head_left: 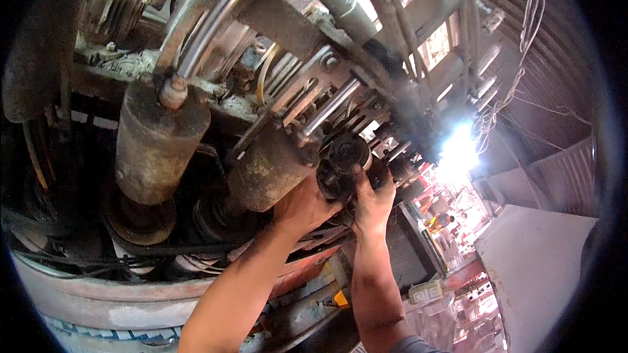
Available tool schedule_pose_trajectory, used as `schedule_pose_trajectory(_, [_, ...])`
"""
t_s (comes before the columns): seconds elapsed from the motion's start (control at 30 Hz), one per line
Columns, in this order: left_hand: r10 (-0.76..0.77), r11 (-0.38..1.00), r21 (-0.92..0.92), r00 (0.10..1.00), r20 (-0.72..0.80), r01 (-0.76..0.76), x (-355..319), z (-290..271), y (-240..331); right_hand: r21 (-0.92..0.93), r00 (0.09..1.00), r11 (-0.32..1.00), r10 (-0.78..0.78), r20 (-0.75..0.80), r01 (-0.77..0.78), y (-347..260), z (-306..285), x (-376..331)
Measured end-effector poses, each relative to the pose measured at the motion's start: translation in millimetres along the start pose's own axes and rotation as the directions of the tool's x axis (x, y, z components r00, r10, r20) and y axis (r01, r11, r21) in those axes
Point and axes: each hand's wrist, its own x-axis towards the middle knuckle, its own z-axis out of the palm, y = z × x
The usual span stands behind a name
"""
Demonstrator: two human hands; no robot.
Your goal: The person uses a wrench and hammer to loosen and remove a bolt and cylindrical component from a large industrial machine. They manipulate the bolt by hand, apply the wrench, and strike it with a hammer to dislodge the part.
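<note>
Both my arms reach up into a large, grimy machine. My left hand [306,204] is closed against the left side of a dark round part [348,151], its fingertips hidden behind it. On the right side of the same part, my right hand [373,199] grips with the thumb up and the other fingers wrapped round out of sight. The part is black and greasy, roughly cylindrical; its exact kind cannot be made out. Just left of it hangs a grey metal cylinder [268,173] with a shiny rod [331,110] above.
Another big cylinder [157,147] with a polished rod [212,29] hangs farther left. A curved pale rim [131,301] runs along the lower left. Bright light [458,150] glares at right, near loose wires [520,85] and a pale panel [536,268]. A white box [425,292] sits below.
</note>
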Motion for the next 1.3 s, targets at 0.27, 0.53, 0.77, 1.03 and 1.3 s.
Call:
schedule_pose_trajectory(0.27, [-0.01,0.996,0.086,1.0,0.015,0.009,-2,0,-5,0.16,0.999,0.987,0.028,-0.016,-0.025,-7,-4,-11])
schedule_pose_trajectory(0.53, [0.012,0.997,0.072,1.0,0.021,-0.013,-1,-6,6,0.057,0.991,0.993,0.105,-0.085,-0.1,-15,-6,-5])
schedule_pose_trajectory(0.77, [0.052,0.999,0.003,0.998,-0.022,-0.052,0,-4,3,-0.05,0.994,0.999,-0.028,-0.105,0.022,-14,6,-21])
schedule_pose_trajectory(1.03, [-0.098,0.995,0.036,0.995,0.03,0.097,-6,-1,3,-0.332,0.994,0.942,-0.079,-0.072,0.051,-21,5,-18])
schedule_pose_trajectory(1.3, [0.091,0.985,0.16,0.986,-0.143,-0.068,-5,12,-13,-0.372,0.987,0.926,-0.113,-0.118,0.061,-19,12,-21])
